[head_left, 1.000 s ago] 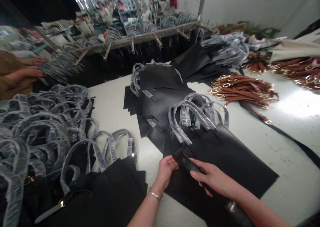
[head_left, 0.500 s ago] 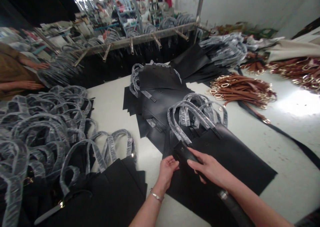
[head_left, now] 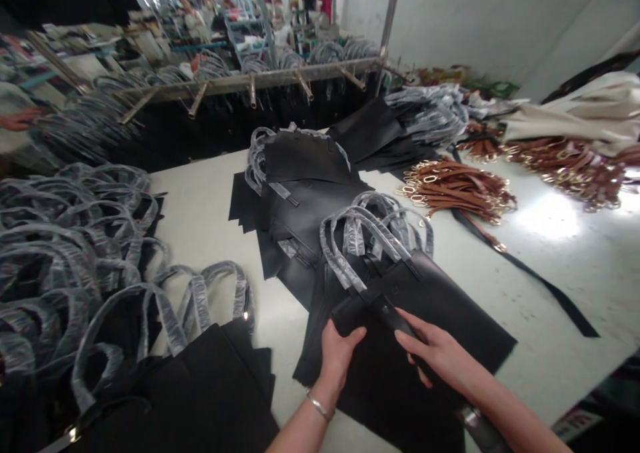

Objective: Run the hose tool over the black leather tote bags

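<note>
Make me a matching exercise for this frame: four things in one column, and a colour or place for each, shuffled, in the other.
Things:
1. left hand
2. right hand
3. brown straps
4. wrapped handles

Place or state:
A. heaped at the table's far right, with gold buckles
B. piled along the table's left side
C. lying on a black strap across the bag
D. gripping the near left edge of the black bag

Pairs: 1-D, 2-C, 3-A, 4-B

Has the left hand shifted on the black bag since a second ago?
Yes. The left hand slid toward the wearer, farther from the wrapped handles on the black bag.
</note>
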